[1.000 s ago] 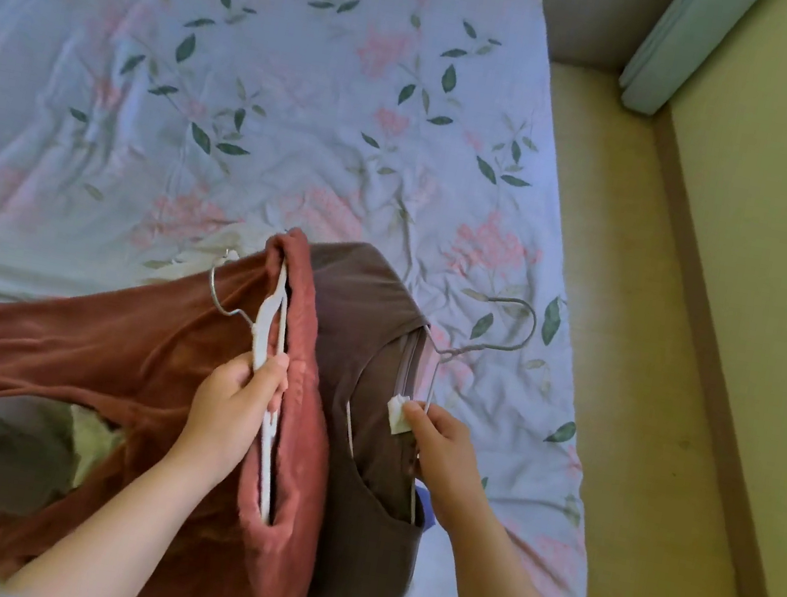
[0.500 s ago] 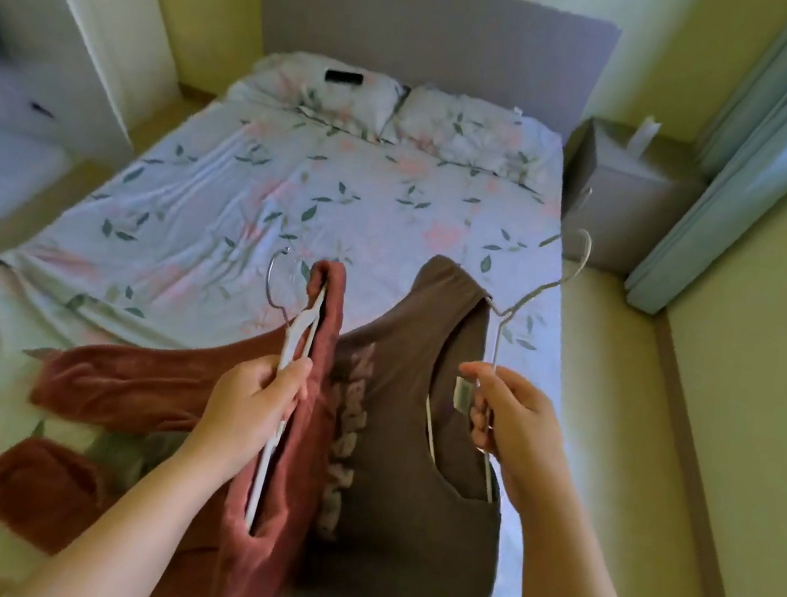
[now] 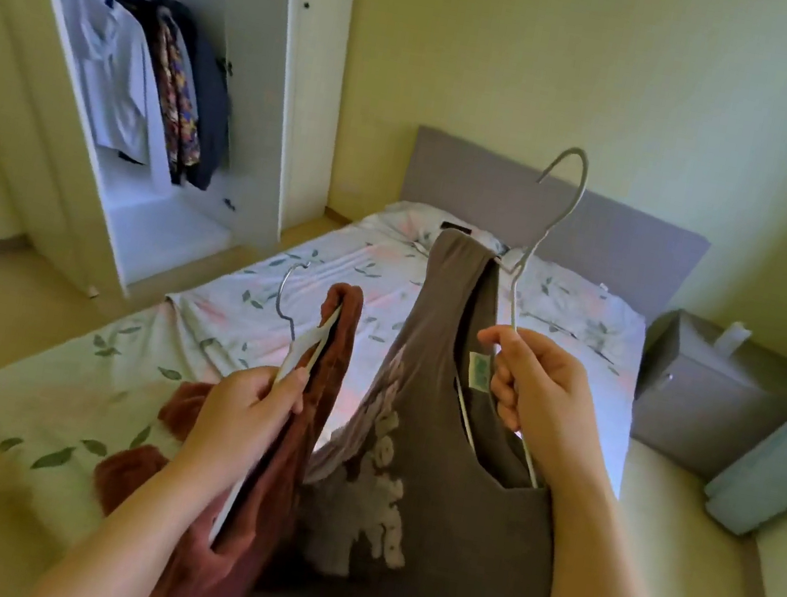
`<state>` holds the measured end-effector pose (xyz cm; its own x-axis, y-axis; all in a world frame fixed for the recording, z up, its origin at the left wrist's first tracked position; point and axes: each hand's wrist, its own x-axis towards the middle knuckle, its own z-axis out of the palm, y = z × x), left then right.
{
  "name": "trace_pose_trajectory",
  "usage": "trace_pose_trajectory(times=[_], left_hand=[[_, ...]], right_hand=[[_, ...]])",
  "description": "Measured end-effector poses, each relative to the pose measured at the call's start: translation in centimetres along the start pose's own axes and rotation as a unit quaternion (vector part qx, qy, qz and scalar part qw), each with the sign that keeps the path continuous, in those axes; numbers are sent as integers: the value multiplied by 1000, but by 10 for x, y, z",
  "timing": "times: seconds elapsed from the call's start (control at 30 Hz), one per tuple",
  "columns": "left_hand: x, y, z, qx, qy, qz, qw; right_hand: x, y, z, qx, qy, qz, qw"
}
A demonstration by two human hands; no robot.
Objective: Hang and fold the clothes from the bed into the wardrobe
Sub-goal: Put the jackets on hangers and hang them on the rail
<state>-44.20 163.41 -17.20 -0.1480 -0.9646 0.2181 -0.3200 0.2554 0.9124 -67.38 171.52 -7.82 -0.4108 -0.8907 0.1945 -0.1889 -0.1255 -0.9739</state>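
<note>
Now I'm mid-carry: my left hand (image 3: 253,410) curls round the white hanger (image 3: 308,342) bearing the rust garment (image 3: 300,439), my right hand (image 3: 537,390) pinches the wire hanger (image 3: 560,206) of the brown top (image 3: 438,514), both above the bed (image 3: 231,323). Next, I'd hook them onto the wardrobe (image 3: 288,72) rail.

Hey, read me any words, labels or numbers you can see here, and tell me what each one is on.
On the brown T-shirt, pale block lettering: folded and skewed, not readable.
Inside its neck, a green label: too blurred to read.
Nothing else shows text.
</note>
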Motion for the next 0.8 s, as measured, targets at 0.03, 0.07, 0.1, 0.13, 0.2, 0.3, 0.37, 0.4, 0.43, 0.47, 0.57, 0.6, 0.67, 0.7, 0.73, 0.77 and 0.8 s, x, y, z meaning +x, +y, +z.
trace_pose_trajectory(times=[0.03, 0.07, 0.1, 0.13, 0.2, 0.3, 0.37, 0.4, 0.43, 0.47, 0.57, 0.6, 0.67, 0.7, 0.73, 0.77, 0.8], left_hand=[[-1, 2, -15, -2, 15, 2, 1000], [-1, 3, -26, -6, 26, 2, 1000], [-2, 4, -42, -14, 44, 0, 999], [-3, 4, -64, -25, 64, -1, 998], [-7, 6, -110, -30, 100, 5, 995], [-17, 6, -185, -20, 164, 24, 986], [-28, 2, -234, -17, 209, 27, 977], [-35, -1, -256, -17, 228, 29, 973], [-43, -4, -278, -18, 245, 29, 969], [-52, -8, -299, -17, 259, 30, 965], [-78, -17, -353, -13, 295, 30, 955], [-86, -20, -368, -13, 307, 26, 951], [-103, -26, -395, -16, 329, 15, 944], [-111, -30, -407, -15, 337, 13, 941], [-117, -33, -419, -11, 345, 9, 939], [-121, -36, -428, -2, 351, 3, 936], [-125, -38, -436, 5, 359, -5, 933]], right_hand=[[1, -11, 12, 0, -12, -13, 1000], [1, -20, 21, 0, -19, -23, 1000], [0, -29, 35, -2, -29, -36, 999], [-2, -38, 53, -2, -43, -50, 998], [-9, -53, 93, 4, -68, -68, 995], [-23, -73, 161, 19, -106, -85, 991], [-33, -84, 207, 37, -134, -88, 986], [-40, -90, 229, 48, -147, -88, 984], [-46, -95, 251, 56, -161, -90, 981], [-52, -100, 271, 61, -174, -94, 978], [-74, -114, 329, 75, -211, -108, 969], [-81, -118, 346, 82, -224, -111, 965], [-97, -126, 377, 93, -248, -114, 957], [-105, -130, 392, 97, -259, -116, 954], [-111, -133, 404, 106, -268, -116, 951], [-117, -136, 416, 119, -276, -115, 947], [-122, -139, 426, 131, -287, -114, 942]])
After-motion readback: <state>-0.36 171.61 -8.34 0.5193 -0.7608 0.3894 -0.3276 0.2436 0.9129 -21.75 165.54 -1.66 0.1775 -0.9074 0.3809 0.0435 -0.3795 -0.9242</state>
